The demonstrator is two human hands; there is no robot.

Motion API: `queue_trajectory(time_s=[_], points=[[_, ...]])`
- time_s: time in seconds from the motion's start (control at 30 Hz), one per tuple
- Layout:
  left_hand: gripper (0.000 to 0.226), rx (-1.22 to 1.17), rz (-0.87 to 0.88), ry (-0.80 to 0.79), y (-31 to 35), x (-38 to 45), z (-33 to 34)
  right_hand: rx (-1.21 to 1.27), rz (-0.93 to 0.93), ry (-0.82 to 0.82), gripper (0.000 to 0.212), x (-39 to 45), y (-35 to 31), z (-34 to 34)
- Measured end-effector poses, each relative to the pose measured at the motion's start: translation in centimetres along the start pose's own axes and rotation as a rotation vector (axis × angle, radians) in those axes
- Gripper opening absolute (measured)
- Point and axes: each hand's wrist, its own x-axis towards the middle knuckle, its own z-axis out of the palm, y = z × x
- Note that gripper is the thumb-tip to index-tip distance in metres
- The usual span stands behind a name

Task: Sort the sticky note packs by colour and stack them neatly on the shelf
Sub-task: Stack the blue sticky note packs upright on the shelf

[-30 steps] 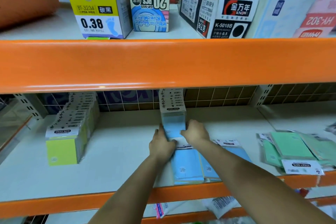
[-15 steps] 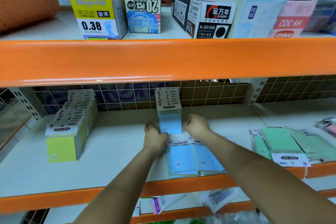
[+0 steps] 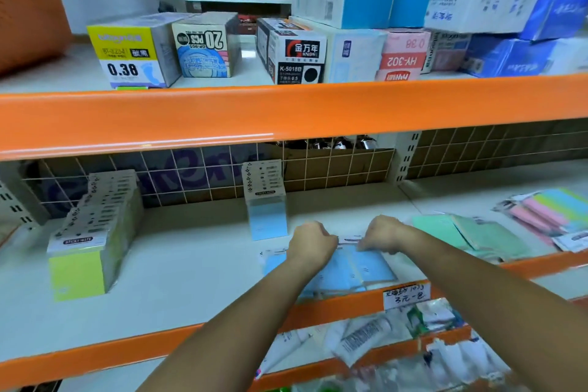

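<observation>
On the middle shelf [image 3: 191, 264] several blue sticky note packs [image 3: 366, 270] lie flat near the front edge. My left hand [image 3: 310, 240] and my right hand [image 3: 383, 234] both have curled fingers at the far, header end of these flat packs and seem to pinch it. A short upright row of blue packs [image 3: 267, 204] stands behind and left of my hands. A long upright row of yellow-green packs [image 3: 92, 239] stands at the left. Green packs [image 3: 471, 239] lie loose at the right.
Pink and multicolour packs [image 3: 547, 213] lie at the far right. The orange beam [image 3: 286, 111] of the upper shelf hangs above, carrying pen boxes [image 3: 296, 51]. A wire grid [image 3: 318, 169] backs the shelf. A handwritten price label [image 3: 407, 295] sticks to the front edge. Bagged goods sit on the shelf below.
Both hands have left the upright blue row and pulled back right to the flat blue packs, fingers now curled at their header end. The view has shifted left and up.
</observation>
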Motion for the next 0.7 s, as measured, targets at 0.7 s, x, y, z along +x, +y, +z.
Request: queue_trajectory(time_s=[0.7], points=[[0.015, -0.301, -0.284, -0.218, 1.2, 0.3, 2.1, 0.506, 0.019, -0.072, 0.008, 0.3, 2.2, -1.4]])
